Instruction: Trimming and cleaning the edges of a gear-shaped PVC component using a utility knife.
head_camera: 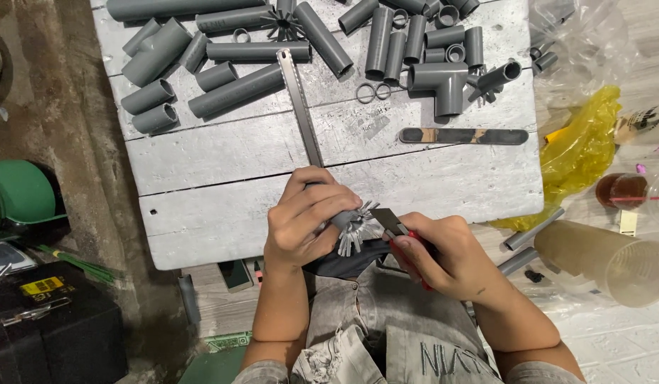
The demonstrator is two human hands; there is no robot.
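At frame centre, the left hand (308, 213) clamps a slit pipe (352, 229); the right hand (443, 252) squeezes pliers (392, 226) onto one strip. That strip may snap, or the jaws may slip toward the left fingers (328, 206).

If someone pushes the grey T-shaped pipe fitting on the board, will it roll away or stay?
The grey T-shaped pipe fitting would probably slide, not roll: its side branch lies flat on the grey wooden board. It looks stiff, thick-walled plastic, likely light because hollow. Its smooth surface may be a little slippery.
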